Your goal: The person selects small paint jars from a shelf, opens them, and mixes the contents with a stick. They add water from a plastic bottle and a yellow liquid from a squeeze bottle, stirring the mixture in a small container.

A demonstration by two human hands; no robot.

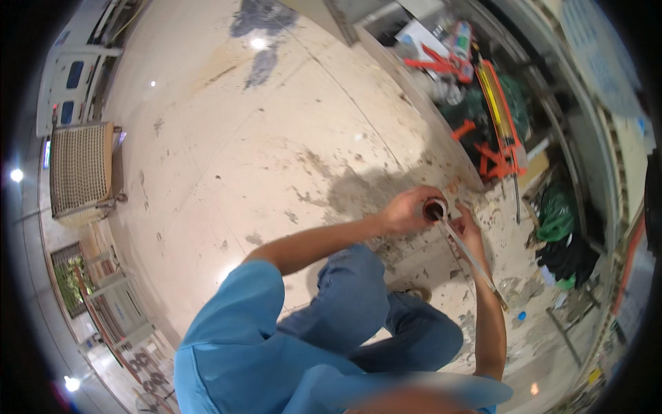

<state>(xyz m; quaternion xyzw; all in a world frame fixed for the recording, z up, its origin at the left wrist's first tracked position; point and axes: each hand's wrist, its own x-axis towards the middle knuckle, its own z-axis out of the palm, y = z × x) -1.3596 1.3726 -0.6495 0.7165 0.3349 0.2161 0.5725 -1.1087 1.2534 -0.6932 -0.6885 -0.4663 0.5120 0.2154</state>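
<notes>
My left hand (412,209) is wrapped round a small round tube or cup (435,208) with a pale rim and a dark inside, its open end facing up. A long thin rod (476,263) reaches out of that opening and slants down over my right forearm. Close beside the rim, my right hand (468,232) has curled fingers by the upper part of the rod and seems to grip it. Part of those fingers is hidden.
At the right, a long bin (420,81) holds a red-orange caulking gun (500,117), another red gun (441,63) and green plastic bags (557,212). A blue cap (522,315) lies on the stained floor (227,138). A woven-sided crate (81,168) stands at left.
</notes>
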